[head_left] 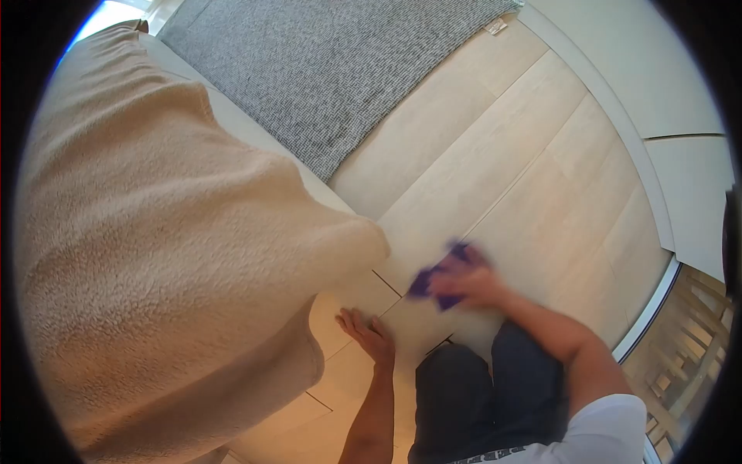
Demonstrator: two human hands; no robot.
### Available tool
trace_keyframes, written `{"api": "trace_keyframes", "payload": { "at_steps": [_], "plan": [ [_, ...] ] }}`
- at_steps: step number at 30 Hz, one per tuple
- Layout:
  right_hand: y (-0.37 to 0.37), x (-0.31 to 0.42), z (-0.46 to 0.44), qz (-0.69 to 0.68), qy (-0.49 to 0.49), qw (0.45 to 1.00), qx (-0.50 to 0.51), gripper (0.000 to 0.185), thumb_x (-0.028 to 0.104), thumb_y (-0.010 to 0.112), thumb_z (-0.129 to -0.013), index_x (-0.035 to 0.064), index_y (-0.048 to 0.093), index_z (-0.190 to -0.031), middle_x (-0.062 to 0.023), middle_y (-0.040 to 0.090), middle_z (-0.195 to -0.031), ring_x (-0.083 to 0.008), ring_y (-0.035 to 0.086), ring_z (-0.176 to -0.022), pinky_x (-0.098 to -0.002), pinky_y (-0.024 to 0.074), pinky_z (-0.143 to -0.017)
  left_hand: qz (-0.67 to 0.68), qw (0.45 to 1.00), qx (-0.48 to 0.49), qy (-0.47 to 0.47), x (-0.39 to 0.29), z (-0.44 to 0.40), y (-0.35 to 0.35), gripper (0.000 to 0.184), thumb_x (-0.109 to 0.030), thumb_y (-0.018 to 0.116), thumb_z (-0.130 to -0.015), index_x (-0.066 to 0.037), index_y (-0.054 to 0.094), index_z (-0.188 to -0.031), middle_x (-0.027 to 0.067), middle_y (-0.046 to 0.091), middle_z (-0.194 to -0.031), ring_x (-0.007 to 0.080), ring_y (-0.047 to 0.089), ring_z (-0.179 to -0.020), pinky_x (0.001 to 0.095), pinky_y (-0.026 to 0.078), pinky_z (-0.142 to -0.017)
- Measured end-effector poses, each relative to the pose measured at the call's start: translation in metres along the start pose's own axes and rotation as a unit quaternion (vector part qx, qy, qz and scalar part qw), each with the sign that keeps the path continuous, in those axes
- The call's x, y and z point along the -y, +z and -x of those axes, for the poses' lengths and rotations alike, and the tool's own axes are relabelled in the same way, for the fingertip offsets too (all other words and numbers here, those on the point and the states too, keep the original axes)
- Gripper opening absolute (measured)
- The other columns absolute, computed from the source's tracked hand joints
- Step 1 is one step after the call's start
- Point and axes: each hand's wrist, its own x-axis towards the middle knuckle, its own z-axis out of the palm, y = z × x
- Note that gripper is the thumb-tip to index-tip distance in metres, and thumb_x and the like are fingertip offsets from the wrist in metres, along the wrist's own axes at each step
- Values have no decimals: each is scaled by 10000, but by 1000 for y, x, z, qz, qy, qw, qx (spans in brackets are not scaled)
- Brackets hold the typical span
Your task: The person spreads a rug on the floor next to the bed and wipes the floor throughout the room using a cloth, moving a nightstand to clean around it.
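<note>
My right hand is pressed over a purple cloth on the pale tiled floor; hand and cloth are smeared by motion. Parts of the cloth stick out beyond the fingers on the left and at the top. Lower left of it, my left hand rests on the floor with its fingers stretched out and nothing in it. That hand is close to the hanging edge of a beige blanket.
The blanket drapes over a piece of furniture along the left side. A grey woven rug lies at the top, with a small white tag at its corner. White cabinet fronts line the right, above a mirror-like panel. My knees are on the floor.
</note>
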Motion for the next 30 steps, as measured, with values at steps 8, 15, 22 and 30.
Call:
{"api": "trace_keyframes", "payload": {
  "at_steps": [8, 15, 22, 30],
  "plan": [
    [-6, -129, -41, 202, 441, 801, -350, 634, 530, 578, -849, 181, 476, -1368, -57, 428, -1442, -378, 360, -1304, -566, 234, -1080, 14, 998, -19, 50, 4, 1, 1, 504, -266, 387, -999, 46, 322, -1389, 246, 223, -1504, 483, 129, -1394, 591, 154, -1108],
    [29, 90, -71, -31, 49, 998, -34, 534, 369, 575, -829, 280, 494, -1350, 30, 391, -1469, -240, 279, -1396, -632, 129, -1105, 35, 997, -12, 63, 15, 5, 1, 516, -299, 274, -1028, 24, 312, -1429, 214, 207, -1527, 459, 116, -1409, 567, 144, -1122],
    [-29, -67, 144, 49, 398, 891, -213, 414, 167, 494, -907, 191, 515, -1320, -35, 534, -1319, -302, 403, -1290, -519, 225, -1121, -18, 995, -10, 93, 16, 7, 4, 518, -296, 280, -1026, 2, 291, -1449, 200, 182, -1540, 444, 109, -1415, 547, 140, -1132],
    [25, -46, 146, 217, 627, 707, -246, 462, 253, 404, -981, 148, 383, -1430, -84, 350, -1495, -281, 271, -1403, -584, 132, -1124, -48, 994, -14, 93, 10, 13, 5, 519, -288, 319, -1018, 29, 313, -1429, 218, 204, -1528, 440, 128, -1413, 544, 142, -1131]
  ]
}}
